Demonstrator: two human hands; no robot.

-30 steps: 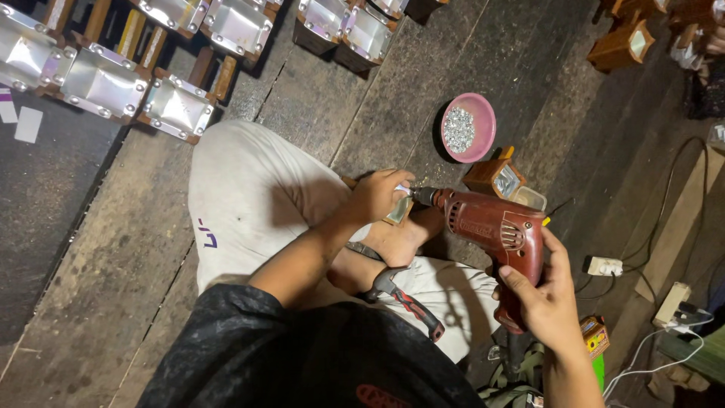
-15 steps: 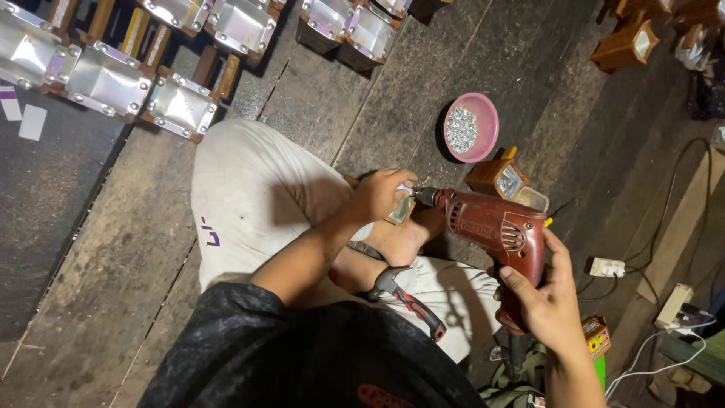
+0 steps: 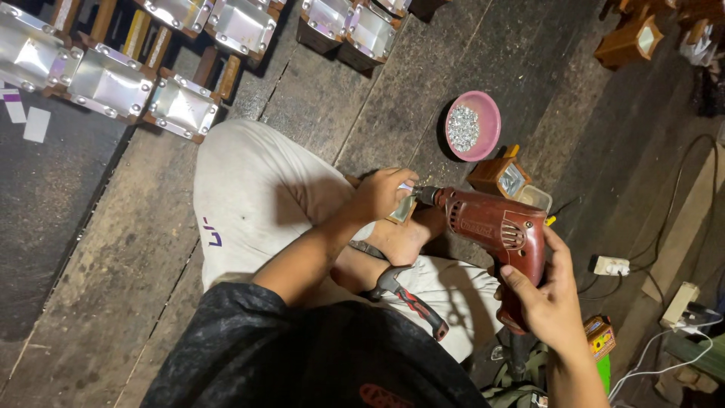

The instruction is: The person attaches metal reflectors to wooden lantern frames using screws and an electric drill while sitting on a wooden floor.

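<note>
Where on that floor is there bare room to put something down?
Bare planks lie between the row of metal-faced boxes and the pink bowl, beyond the knee. It is crowded around the red drill, the right hand, the left hand and the hammer.

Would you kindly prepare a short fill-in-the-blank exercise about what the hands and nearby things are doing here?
1. The right hand holds a red ____.
2. The left hand steadies a small workpiece at the drill's ____.
3. The pink bowl on the floor holds small ____ bits.
4. A hammer with a red and black grip rests on the person's ____.

Missing words: drill; tip; silver; lap
</note>
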